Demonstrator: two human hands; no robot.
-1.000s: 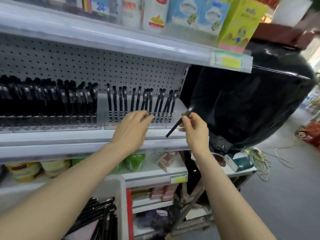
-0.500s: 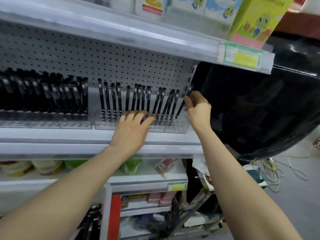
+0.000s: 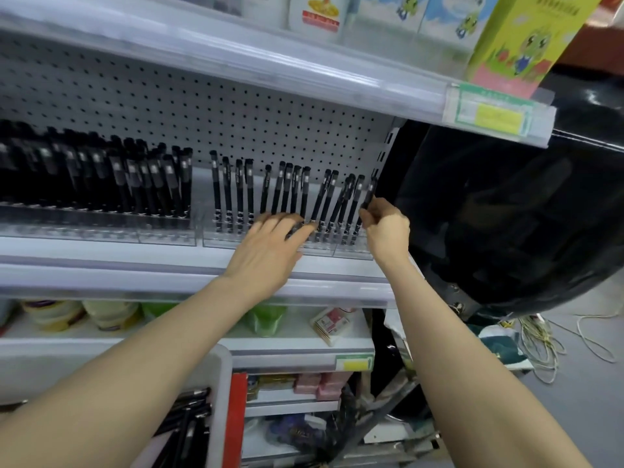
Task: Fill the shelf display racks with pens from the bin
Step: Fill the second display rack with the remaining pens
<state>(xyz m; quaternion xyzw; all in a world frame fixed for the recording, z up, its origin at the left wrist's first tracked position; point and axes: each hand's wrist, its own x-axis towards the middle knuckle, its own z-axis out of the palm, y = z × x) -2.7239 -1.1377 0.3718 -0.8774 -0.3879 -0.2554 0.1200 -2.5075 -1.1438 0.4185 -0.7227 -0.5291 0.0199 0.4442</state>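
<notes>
Hands apart, both up at the shelf [image 3: 135, 268]. Right hand [image 3: 385, 228] pinches a black pen [image 3: 369, 194], slightly tilted, at the right end of the clear rack [image 3: 351, 253]. Left hand [image 3: 270, 244] has its fingers straight and touches the rack front, just left of the right hand. We note a gappy row of pens [image 3: 287, 190] standing above the left fingers. A full rack [image 3: 101, 231] sits well left of the left hand. The bin [image 3: 221, 373] with loose pens [image 3: 189, 423] is below the left forearm.

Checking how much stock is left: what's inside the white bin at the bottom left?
Black pens lie loose inside the bin. The left forearm covers most of it, so how many remain cannot be seen.
</notes>
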